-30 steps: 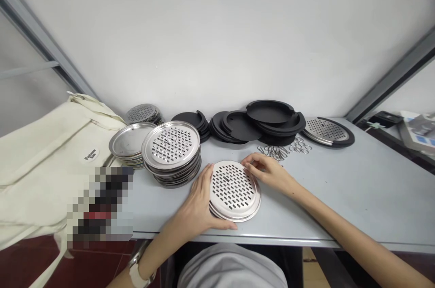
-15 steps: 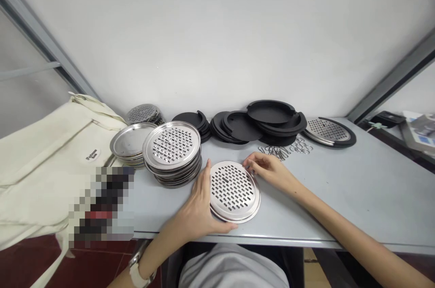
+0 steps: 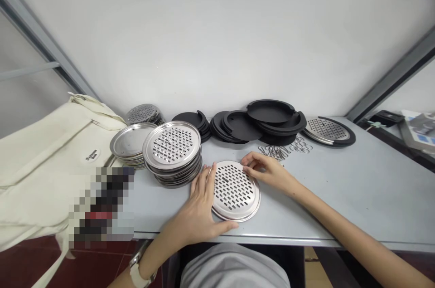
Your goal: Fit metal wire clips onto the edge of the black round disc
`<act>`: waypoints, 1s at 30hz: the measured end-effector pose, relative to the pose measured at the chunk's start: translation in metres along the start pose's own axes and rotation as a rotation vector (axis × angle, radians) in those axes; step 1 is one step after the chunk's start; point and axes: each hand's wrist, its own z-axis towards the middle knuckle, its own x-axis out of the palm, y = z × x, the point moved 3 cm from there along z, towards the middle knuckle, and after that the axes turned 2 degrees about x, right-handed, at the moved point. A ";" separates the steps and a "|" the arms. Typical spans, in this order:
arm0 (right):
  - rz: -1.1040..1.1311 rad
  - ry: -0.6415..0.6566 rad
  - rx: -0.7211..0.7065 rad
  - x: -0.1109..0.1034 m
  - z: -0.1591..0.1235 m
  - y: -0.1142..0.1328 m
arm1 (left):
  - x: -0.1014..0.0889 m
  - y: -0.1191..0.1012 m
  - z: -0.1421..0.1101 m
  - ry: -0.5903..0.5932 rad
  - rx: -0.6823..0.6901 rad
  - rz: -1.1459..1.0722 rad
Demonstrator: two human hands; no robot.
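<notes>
A round metal plate with slotted holes (image 3: pixel 234 188) lies flat on the table in front of me, on what looks like another metal disc whose rim shows below it. My left hand (image 3: pixel 200 213) rests along the plate's left side, fingers stretched and thumb spread toward the near rim. At the upper right rim, my right hand (image 3: pixel 263 170) has its thumb and fingers pinched together. What sits between those fingertips is too small to make out. Left of the plate stands a tall stack of slotted metal plates (image 3: pixel 172 145).
Plain metal discs (image 3: pixel 131 139) and more slotted plates (image 3: pixel 142 114) are stacked behind left. Black round holders (image 3: pixel 272 113) and black discs (image 3: pixel 190 120) line the wall. Small metal clips and rings (image 3: pixel 280 151) lie behind my right hand. A plate in a black holder (image 3: pixel 328 131) is farther right. A cream bag (image 3: pixel 50 165) is at left.
My left hand's fingers have shifted slightly right over the plate's edge. My right hand has moved a little up and left at the rim, still pinched. The plate has barely moved.
</notes>
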 end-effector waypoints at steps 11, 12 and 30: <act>-0.079 0.056 -0.041 -0.001 -0.002 -0.007 | -0.002 -0.001 0.000 -0.009 0.014 0.037; -0.078 0.066 -0.031 -0.002 -0.003 -0.006 | -0.001 0.000 -0.001 -0.009 0.008 0.036; -0.266 0.227 -0.029 0.005 -0.011 0.003 | -0.002 0.001 0.001 -0.001 0.015 0.037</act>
